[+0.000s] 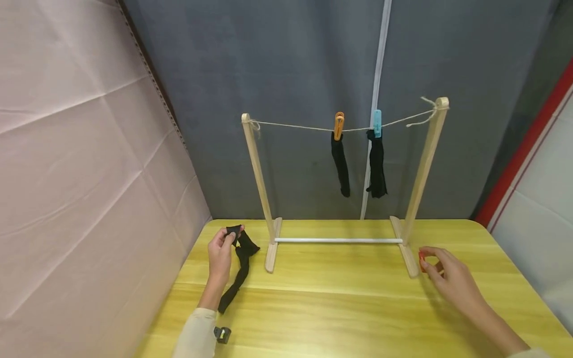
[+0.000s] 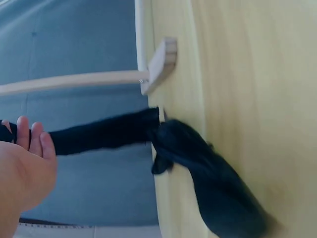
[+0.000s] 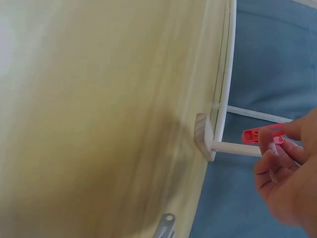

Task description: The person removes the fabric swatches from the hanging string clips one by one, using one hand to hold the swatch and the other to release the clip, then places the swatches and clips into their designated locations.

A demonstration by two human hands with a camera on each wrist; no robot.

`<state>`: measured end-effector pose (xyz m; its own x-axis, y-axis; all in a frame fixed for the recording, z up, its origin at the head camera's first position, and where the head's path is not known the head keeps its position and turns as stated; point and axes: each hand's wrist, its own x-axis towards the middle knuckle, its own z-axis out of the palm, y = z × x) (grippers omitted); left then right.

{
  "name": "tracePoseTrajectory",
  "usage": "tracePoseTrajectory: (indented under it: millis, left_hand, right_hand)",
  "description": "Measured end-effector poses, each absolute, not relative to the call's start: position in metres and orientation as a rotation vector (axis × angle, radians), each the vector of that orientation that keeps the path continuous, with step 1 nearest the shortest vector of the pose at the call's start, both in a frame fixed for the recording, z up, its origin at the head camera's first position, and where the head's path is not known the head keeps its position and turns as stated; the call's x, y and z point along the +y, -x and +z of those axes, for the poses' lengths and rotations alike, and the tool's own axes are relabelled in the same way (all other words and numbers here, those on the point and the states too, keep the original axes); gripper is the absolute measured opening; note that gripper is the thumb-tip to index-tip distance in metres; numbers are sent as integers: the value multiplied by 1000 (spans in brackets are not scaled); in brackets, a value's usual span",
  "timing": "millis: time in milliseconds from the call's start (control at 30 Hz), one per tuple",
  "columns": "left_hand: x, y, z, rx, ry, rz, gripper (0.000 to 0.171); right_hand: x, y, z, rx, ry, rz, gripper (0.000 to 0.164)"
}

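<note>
My left hand [image 1: 220, 252] pinches the end of a black sock [image 2: 106, 131] at the table's left side. Close by, another black sock [image 2: 218, 188] lies on the tabletop; the two overlap in the head view. On the right, my right hand [image 1: 453, 278] pinches a red clothespin [image 3: 257, 135] between thumb and fingers, above the table beside the rack's right foot. Between the hands stands a wooden rack with a string line [image 1: 291, 126]. From the string hang one black sock [image 1: 341, 166] under an orange clothespin [image 1: 338, 125] and another black sock [image 1: 377, 166] under a blue clothespin [image 1: 378, 123].
The rack has a left post [image 1: 258, 174], a right post [image 1: 425, 169] and a white crossbar [image 1: 337, 240] low down. Behind the yellow wooden table [image 1: 322, 318] hangs a grey curtain [image 1: 291, 64]. A grey piece with a hole [image 3: 166, 225] shows at the right wrist view's bottom edge.
</note>
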<state>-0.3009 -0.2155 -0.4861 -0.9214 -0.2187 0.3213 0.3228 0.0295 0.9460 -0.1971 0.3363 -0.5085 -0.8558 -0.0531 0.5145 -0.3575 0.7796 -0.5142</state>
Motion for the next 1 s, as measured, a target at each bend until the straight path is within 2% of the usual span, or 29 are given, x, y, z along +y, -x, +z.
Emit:
tracePoseTrajectory:
  millis: [200,433,767,1000]
  left_hand:
    - [-237,289,-495,-2101,69,-1904,25]
    - [-262,269,-501,-2428,24,-1804,29]
    - [-287,242,-507,-2784,-268,-1655,24]
    - [-299,227,-515,-3032,-113,-1625,25]
  right_hand:
    - [346,193,-514,-2539,-220,818,30]
    - [362,186,-519,-2656,-45,783,32]
    - [381,182,-520,-2694,82,826,37]
    - [388,184,-524,-2858,108,814,39]
